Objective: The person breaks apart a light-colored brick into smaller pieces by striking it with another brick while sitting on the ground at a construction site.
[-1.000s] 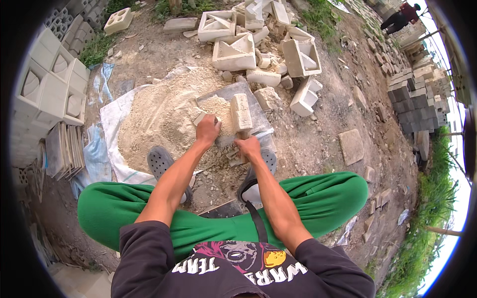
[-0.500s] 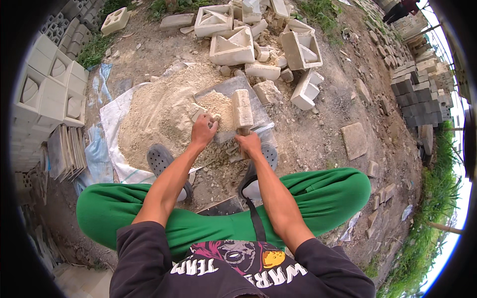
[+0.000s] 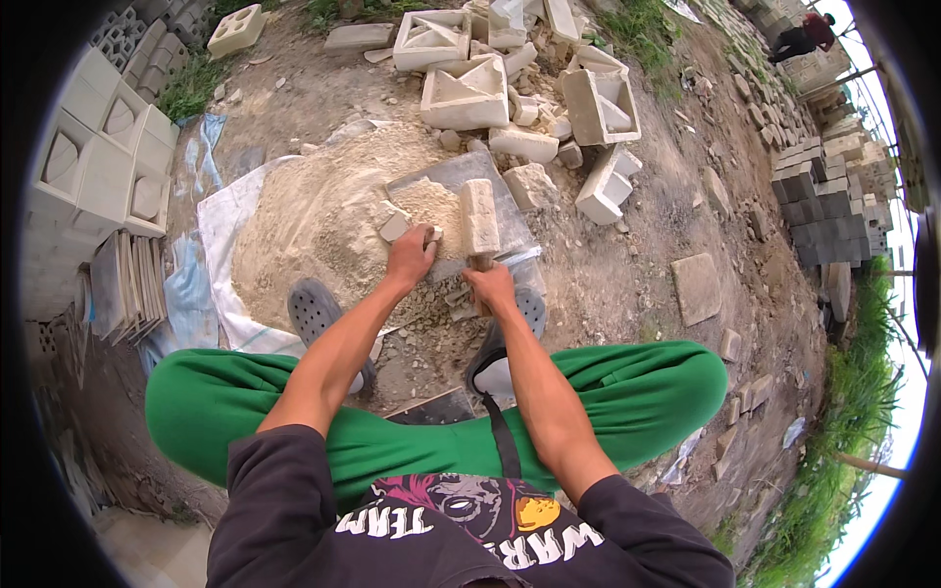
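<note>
My right hand [image 3: 490,286] is closed round the short handle of a mallet whose block-shaped, dust-covered head [image 3: 478,218] is over a grey slab [image 3: 502,176]. Just left of it, my left hand [image 3: 412,257] has its fingers curled down at the near edge of a heap of crushed pale rubble [image 3: 429,203]. A small whitish bit shows at those fingertips, but what they grip is mostly hidden. Beside the left hand rests a flat pale fragment [image 3: 395,227]. Crumbled bits lie between the two hands.
Broken hollow blocks [image 3: 466,93] are piled beyond the slab. A mound of sandy powder [image 3: 304,216] covers a white sheet [image 3: 218,220]. Patterned blocks [image 3: 88,147] are stacked at left, with thin boards [image 3: 132,284] below. Grey bricks [image 3: 821,201] and a distant person [image 3: 806,37] are at right.
My left hand has shifted slightly right, leaving the flat pale fragment more exposed. The right hand and mallet look almost unmoved; the whole view has tilted a little.
</note>
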The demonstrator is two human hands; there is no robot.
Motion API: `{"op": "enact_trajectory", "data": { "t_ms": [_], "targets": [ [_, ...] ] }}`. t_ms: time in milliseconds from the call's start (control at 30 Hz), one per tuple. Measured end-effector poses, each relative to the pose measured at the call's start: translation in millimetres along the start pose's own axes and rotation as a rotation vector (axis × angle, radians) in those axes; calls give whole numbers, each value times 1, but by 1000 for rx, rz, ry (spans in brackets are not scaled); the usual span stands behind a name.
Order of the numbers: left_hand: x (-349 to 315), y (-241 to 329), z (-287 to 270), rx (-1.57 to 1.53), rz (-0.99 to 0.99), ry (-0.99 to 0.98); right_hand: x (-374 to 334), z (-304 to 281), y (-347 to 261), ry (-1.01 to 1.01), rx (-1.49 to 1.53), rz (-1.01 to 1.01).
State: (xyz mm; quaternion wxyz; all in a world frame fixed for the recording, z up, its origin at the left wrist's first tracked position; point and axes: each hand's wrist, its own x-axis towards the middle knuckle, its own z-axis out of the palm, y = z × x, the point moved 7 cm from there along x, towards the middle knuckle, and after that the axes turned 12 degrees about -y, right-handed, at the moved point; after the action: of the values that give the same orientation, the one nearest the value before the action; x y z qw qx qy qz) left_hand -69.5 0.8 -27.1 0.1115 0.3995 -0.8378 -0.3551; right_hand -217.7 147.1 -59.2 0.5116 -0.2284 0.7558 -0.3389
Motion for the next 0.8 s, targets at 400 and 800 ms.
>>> {"op": "enact_trajectory", "data": {
  "t_ms": [400,800],
  "targets": [
    [12,11,-6,55,30,105,13,-6,14,58,-102,-58],
    [20,-31,2,-265,-303,38,5,1,-12,63,-188,-6]
  ]
}}
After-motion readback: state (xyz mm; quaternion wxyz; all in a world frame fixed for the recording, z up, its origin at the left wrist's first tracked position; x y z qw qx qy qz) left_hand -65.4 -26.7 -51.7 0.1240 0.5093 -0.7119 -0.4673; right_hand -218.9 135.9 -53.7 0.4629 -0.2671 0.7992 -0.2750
